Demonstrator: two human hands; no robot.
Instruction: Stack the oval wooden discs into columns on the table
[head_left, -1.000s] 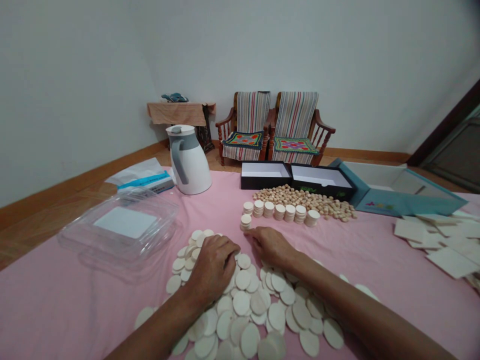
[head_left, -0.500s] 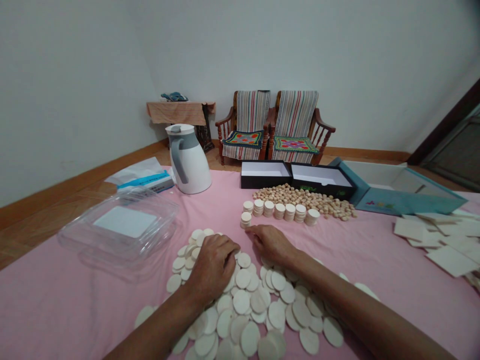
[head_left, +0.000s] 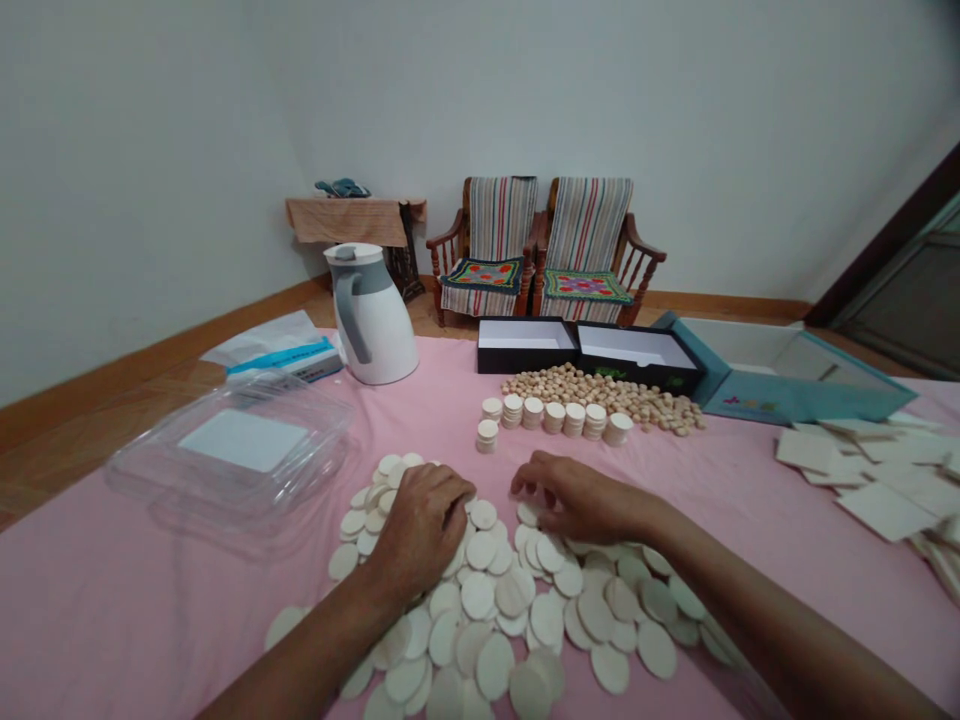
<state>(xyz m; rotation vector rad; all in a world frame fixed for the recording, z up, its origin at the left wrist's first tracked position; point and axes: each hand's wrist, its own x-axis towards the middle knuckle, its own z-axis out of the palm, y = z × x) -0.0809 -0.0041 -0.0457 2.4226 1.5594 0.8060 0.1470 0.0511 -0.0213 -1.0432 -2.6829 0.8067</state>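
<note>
Left hand (head_left: 420, 530) pressed flat, fingers together, on a heap of wooden discs (head_left: 480, 597) beneath it, right hand (head_left: 581, 497) curled lightly just beside, fingertips at the heap's edge, any pinch impossible to tell, short disc stacks (head_left: 553, 416) ahead of both hands.

No wording can be read in this view. The nearest thing to lettering is a white packet (head_left: 285, 360) near the far left edge of the pink cloth (head_left: 112, 590): a blue band crosses it, with small dark print beside the band, too small and blurred to make out. Toward the far edge of the cloth, a black box (head_left: 611, 372) has a small patch of green print on its front side, also illegible. To its right, a teal box lid (head_left: 750, 405) bears a small row of multicoloured marks; no letters or numbers can be told there.
</note>
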